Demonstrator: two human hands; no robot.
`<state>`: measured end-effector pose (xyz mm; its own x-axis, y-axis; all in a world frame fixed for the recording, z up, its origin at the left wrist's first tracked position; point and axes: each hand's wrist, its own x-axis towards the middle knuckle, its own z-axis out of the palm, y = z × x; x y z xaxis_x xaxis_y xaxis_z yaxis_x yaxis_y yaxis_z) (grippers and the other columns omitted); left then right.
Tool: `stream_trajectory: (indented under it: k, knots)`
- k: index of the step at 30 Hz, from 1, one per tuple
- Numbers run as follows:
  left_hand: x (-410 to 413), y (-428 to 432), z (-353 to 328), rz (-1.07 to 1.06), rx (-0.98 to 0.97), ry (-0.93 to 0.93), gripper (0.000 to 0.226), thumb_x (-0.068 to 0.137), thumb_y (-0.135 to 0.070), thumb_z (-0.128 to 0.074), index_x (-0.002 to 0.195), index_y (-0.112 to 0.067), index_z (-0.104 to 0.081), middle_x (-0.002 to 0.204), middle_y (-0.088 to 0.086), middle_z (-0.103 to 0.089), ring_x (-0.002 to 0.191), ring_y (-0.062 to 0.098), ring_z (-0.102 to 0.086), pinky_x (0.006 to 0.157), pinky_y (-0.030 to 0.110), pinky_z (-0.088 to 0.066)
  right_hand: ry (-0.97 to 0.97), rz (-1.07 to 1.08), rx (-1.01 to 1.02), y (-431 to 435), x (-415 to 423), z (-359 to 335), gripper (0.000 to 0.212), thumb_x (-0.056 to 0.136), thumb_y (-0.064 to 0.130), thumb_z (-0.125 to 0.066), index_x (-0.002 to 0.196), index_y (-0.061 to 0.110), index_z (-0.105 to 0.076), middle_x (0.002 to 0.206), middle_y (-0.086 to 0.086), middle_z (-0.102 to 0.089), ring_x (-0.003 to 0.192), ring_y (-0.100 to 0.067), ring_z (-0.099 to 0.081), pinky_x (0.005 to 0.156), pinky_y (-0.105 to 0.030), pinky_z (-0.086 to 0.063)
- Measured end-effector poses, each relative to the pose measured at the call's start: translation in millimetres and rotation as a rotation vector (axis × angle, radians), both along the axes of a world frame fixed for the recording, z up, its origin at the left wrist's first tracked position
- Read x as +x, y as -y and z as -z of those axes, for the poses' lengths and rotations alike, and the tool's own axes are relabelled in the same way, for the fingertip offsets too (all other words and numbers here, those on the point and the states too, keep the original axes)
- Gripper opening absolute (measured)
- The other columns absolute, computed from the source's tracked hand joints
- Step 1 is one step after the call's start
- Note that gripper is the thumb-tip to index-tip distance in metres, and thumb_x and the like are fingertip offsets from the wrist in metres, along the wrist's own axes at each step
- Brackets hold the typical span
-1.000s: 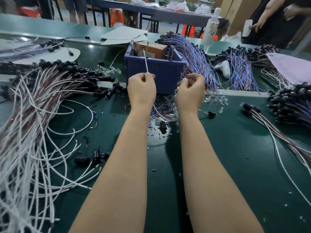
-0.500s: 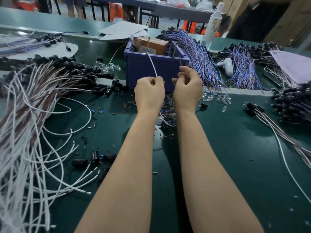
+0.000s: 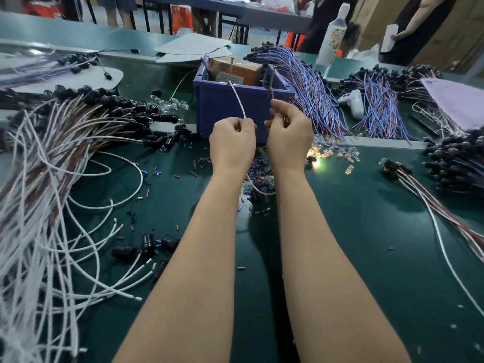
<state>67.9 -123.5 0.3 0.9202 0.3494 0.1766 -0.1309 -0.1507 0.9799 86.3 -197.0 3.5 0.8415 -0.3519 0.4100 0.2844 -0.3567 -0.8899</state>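
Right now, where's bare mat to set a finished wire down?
Best: green mat right of the right forearm, up to the loose wires at the far right. Crowded: white wire pile on the left, scraps and bulbs around the left hand and right hand, before the blue bin.

The wire (image 3: 238, 100) is white. The table (image 3: 366, 231) is dark green, the bin (image 3: 222, 111) blue-violet, the box (image 3: 237, 68) orange-brown. The wire heap (image 3: 52, 158) mixes white with brown; the bundles (image 3: 311, 85) run blue and purple; the sockets (image 3: 148, 242) are black. The bottle (image 3: 330, 38) seems white, its label speckled.
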Motion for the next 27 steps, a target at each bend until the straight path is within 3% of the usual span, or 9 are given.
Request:
stream_trajectory:
  k: [9,16,20,23,27]
  knots:
    - [-2,-1,0,0.009,0.0,-0.012,0.028,0.092,-0.014,-0.047,0.071,-0.018,-0.065,0.058,-0.002,-0.054,0.056,0.014,-0.045,0.061,0.029,-0.037,-0.006,-0.026,-0.006,-1,1,1,0.031,0.095,0.0,-0.043,0.117,0.006,-0.064,0.11,-0.008,-0.066,0.1,-0.021,-0.064,0.09,-0.03,-0.051]
    - [-3,0,-2,0.009,0.006,-0.027,0.027,0.092,-0.014,-0.047,0.073,-0.017,-0.065,0.06,0.0,-0.055,0.064,0.019,-0.048,0.065,0.031,-0.04,0.008,-0.033,-0.005,-1,2,2,0.031,0.095,0.0,-0.043,0.117,0.006,-0.064,0.109,-0.007,-0.066,0.099,-0.019,-0.064,0.087,-0.025,-0.051]
    - [-5,-2,-5,-0.003,0.001,0.004,0.026,0.092,-0.014,-0.047,0.075,-0.015,-0.066,0.06,-0.001,-0.056,0.062,0.017,-0.049,0.063,0.029,-0.039,-0.014,-0.028,0.048,-1,-1,2,0.027,0.091,-0.002,-0.043,0.104,0.01,-0.063,0.095,-0.002,-0.065,0.093,-0.021,-0.064,0.087,-0.035,-0.052]
    - [-6,-5,-17,-0.004,-0.05,0.097,0.025,0.091,-0.011,-0.048,0.073,-0.015,-0.065,0.052,-0.004,-0.051,0.053,0.013,-0.045,0.058,0.026,-0.036,-0.055,-0.029,0.128,0,-5,-1,0.017,0.088,-0.001,-0.044,0.096,0.012,-0.053,0.086,-0.005,-0.065,0.087,-0.025,-0.064,0.085,-0.041,-0.051]
    - [-12,-14,-36,-0.108,-0.03,0.203,0.024,0.091,-0.014,-0.047,0.075,-0.013,-0.064,0.053,-0.004,-0.055,0.049,0.006,-0.047,0.055,0.019,-0.038,-0.188,-0.143,-0.061,8,-13,-2,0.015,0.088,0.006,-0.046,0.092,0.015,-0.058,0.08,-0.002,-0.068,0.085,-0.021,-0.064,0.084,-0.042,-0.052]
